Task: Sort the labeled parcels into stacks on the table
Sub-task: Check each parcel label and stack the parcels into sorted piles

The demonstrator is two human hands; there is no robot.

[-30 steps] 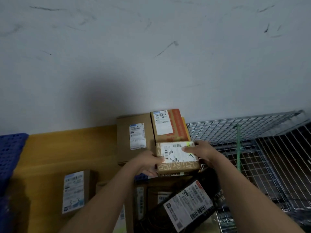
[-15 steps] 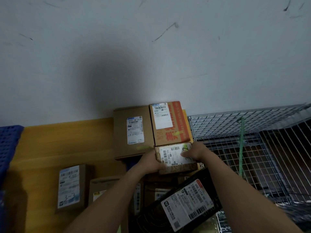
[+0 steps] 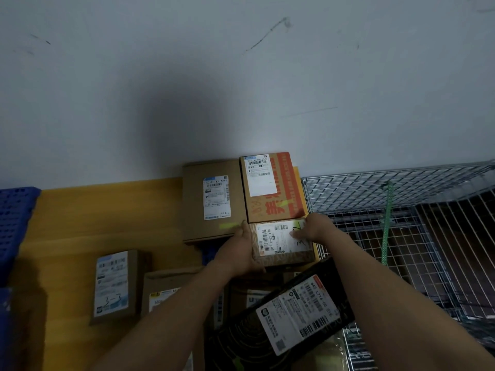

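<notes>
A small patterned brown parcel [image 3: 278,243] with a white label and a handwritten 3-2 sits just in front of an orange-printed box [image 3: 273,187]. My left hand [image 3: 242,250] grips its left side and my right hand [image 3: 313,228] lies on its top right corner. A plain brown box [image 3: 211,202] stands to the left against the wall. A black bag parcel [image 3: 294,314] with a white label lies tilted near me, under my right forearm. More labelled boxes, one at the left [image 3: 115,285] and one beside it [image 3: 166,287], rest on the yellow table [image 3: 93,218].
A wire mesh cage [image 3: 401,223] with a green strap stands to the right of the table. A blue plastic crate [image 3: 13,223] sits at the left edge. The grey wall [image 3: 241,76] closes the back of the table.
The small parcel has been carried away from me and set down close against the orange-printed box. Both hands stayed on it throughout.
</notes>
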